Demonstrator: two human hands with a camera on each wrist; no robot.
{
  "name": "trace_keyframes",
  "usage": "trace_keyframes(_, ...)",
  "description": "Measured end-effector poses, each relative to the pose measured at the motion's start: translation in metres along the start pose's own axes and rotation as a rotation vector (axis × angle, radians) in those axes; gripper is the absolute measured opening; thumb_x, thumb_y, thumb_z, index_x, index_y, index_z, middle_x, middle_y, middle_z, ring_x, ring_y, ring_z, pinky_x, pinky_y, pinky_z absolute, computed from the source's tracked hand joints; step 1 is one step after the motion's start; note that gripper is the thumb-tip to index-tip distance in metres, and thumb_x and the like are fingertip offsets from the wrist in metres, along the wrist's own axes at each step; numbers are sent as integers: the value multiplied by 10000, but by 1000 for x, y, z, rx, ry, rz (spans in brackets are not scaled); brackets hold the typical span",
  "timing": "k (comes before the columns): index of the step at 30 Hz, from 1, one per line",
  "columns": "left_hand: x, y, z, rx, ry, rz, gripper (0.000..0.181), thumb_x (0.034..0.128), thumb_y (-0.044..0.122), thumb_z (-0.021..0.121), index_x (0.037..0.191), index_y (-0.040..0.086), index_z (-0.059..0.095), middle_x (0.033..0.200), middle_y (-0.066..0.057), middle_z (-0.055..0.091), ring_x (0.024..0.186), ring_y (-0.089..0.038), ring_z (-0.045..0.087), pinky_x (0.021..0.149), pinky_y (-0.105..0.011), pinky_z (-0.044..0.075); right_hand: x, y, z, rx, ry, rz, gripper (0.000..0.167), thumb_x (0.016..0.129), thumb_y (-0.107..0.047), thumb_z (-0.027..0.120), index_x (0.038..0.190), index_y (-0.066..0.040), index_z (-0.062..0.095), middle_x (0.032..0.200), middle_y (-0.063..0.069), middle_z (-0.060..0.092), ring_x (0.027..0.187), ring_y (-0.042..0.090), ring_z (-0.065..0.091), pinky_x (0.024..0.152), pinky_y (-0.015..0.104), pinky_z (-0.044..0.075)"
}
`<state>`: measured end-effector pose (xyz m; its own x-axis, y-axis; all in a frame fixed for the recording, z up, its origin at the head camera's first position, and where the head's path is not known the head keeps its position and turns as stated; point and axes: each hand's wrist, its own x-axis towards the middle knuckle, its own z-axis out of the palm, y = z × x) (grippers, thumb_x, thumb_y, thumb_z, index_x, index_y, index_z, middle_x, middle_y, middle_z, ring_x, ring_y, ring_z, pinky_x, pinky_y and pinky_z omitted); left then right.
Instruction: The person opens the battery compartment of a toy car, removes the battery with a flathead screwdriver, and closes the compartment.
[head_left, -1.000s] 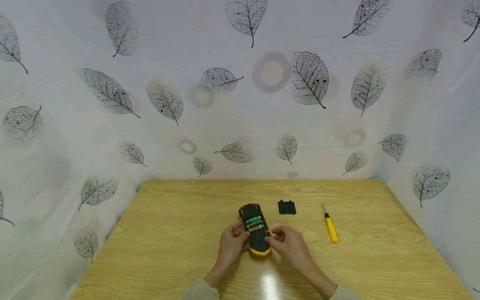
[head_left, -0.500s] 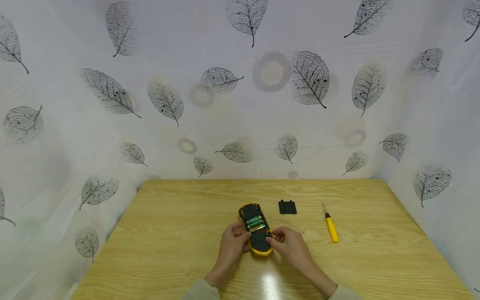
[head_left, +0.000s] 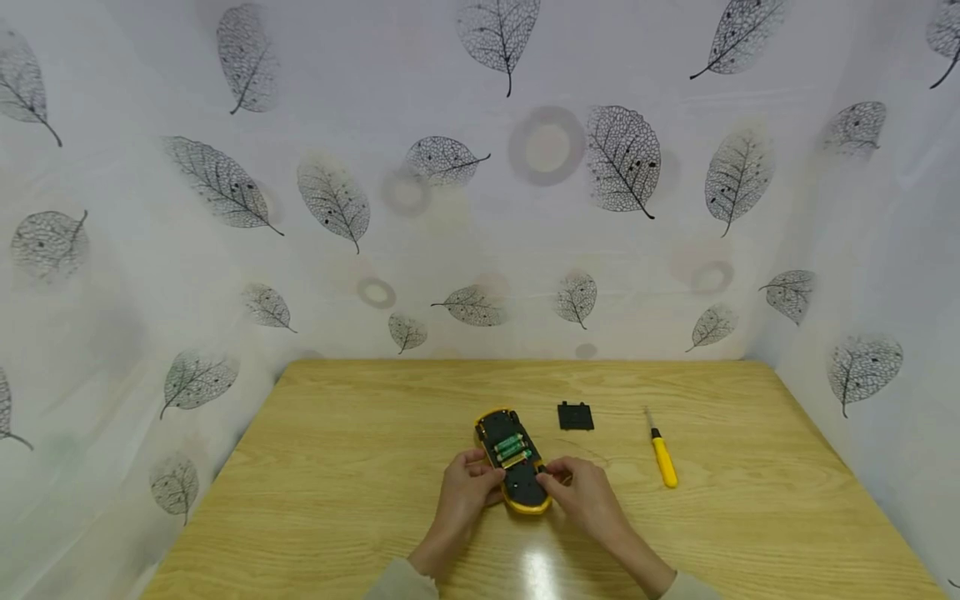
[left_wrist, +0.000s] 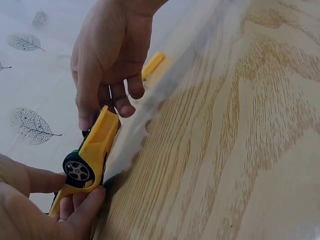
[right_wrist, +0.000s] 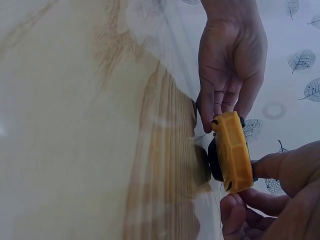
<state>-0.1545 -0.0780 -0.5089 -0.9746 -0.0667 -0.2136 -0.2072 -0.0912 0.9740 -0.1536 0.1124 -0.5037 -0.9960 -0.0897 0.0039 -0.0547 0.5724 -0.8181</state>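
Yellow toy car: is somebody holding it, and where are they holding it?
Yes, the toy car is held upside down: the left hand and the right hand grip its opposite long sides.

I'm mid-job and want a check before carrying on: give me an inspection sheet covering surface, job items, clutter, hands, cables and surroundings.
Surface: wood-grain table, with bright glare near the person.
Job items: yellow-and-black toy car, underside facing the head camera; green batteries in its open compartment; black cover and yellow-handled screwdriver lying apart on the table.
Clutter: nothing seen.
Hands: left hand and right hand grip opposite sides of the car.
Cables: none clearly seen; a thin line by the car in the right wrist view is too faint to identify.
Surroundings: pale leaf-printed sheeting behind and on both sides.
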Motion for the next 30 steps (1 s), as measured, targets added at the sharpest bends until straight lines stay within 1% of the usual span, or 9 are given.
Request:
trace_keyframes(3,0,1,-1,0,-8,-6,536,907,-68,716,1344,-180,428,960,-163,611,778,-178,654,735,-374,622,0,1,0,16,-7,-2,157,941,-150,763,1001,-5,758,842,10,693,736,125,603,603,255,514)
trace_keyframes(9,-2,1,-3,-5,-28,2,589,882,-77,730,1355,-182,396,955,-165,602,774,-182,649,766,-404,620,0,1,-1,25,-17,1,134,944,-130,754,984,-2,759,825,10,687,708,130,593,569,248,503)
trace_keyframes(14,0,-2,-3,1,-29,3,596,871,-89,729,1352,-185,391,950,-162,605,768,-172,641,778,-413,619,0,-1,-1,21,-16,4,120,942,-102,751,985,10,758,818,16,683,688,131,583,541,240,490)
trace_keyframes(17,1,-1,-4,18,-29,6,589,890,-60,721,1357,-200,389,969,-185,625,777,-179,655,786,-422,619,0,-2,-2,17,-8,3,121,938,-96,755,987,15,759,818,18,683,681,129,572,534,237,479)
trace_keyframes(20,0,1,-6,42,-27,11,575,927,-1,705,1367,-205,395,1012,-215,637,799,-197,678,784,-405,619,0,-3,-2,12,7,-3,119,929,-95,766,977,13,762,813,14,682,680,127,560,539,234,468)
trace_keyframes(24,2,2,-12,79,3,23,550,959,69,693,1358,-198,424,1021,-212,641,787,-212,693,752,-370,622,1,-2,-2,9,12,-5,116,923,-97,774,972,8,763,806,11,678,676,127,551,538,231,461)
trace_keyframes(27,5,4,-17,115,49,31,530,955,112,701,1337,-169,465,975,-167,646,741,-206,688,698,-340,619,1,-2,-2,8,7,-5,122,923,-97,773,982,9,763,811,13,681,673,129,552,535,232,462)
trace_keyframes(30,12,7,-24,171,96,57,500,953,141,706,1320,-134,507,946,-131,637,702,-199,661,645,-307,591,1,-1,-2,4,0,-3,134,926,-100,772,1000,12,764,829,18,691,682,129,556,541,234,468)
